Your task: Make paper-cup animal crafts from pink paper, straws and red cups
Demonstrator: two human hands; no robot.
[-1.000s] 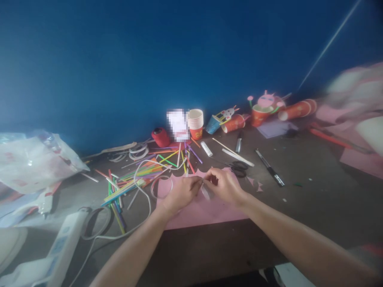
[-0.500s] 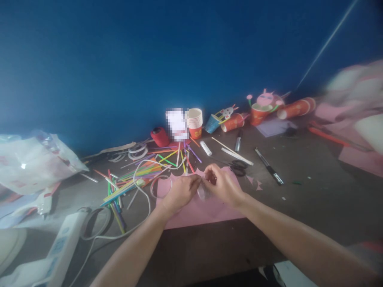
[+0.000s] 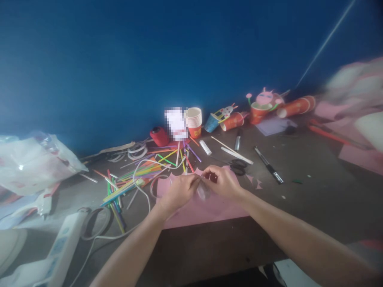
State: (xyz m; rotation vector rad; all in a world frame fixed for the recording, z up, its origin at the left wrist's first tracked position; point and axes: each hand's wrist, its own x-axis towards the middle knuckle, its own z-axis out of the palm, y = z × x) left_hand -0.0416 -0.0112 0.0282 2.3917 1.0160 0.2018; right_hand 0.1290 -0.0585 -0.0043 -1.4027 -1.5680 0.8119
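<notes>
My left hand [image 3: 182,191] and my right hand [image 3: 223,182] meet fingertip to fingertip above a sheet of pink paper [image 3: 206,215]. Both are closed in a pinch. Just below the fingertips shows a small, blurred, whitish see-through piece [image 3: 203,192], too unclear to name; the fingers partly hide what they grip. The paper's far edge has scalloped cut-outs. Black-handled scissors [image 3: 238,166] lie just beyond my right hand, with small pink scraps [image 3: 259,184] beside them.
Colourful sticks [image 3: 134,175] and a white cable [image 3: 149,195] spread to the left, near a power strip [image 3: 61,243] and a glue gun [image 3: 42,205]. Stacked paper cups [image 3: 195,123], a red spool [image 3: 159,136], a glue stick [image 3: 205,147] and a pen [image 3: 268,165] lie farther back.
My right hand has lowered slightly and its fingers have drawn in closer to my left fingertips. The whitish piece shows a little more clearly beneath them.
</notes>
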